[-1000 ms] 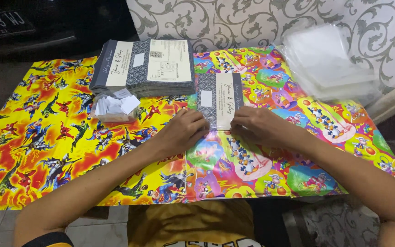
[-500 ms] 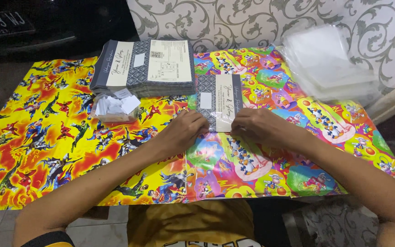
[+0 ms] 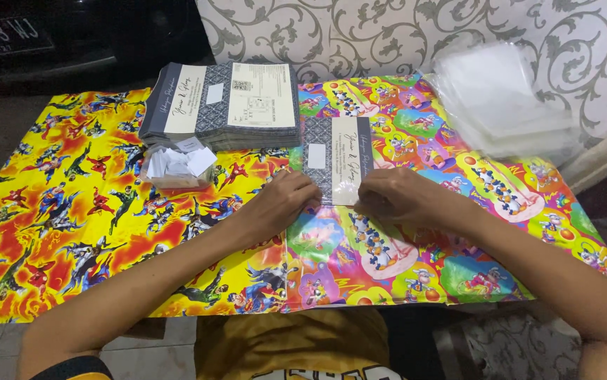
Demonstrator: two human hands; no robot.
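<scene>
Head view: my left hand [image 3: 283, 200] and right hand [image 3: 393, 197] press fingers flat, pinning the grey-and-cream folded paper card [image 3: 337, 159] on the table [image 3: 71, 232] (light, creasable, I judge; hold by edges).

Yellow shirt, bare forearms, dark cuff
</scene>
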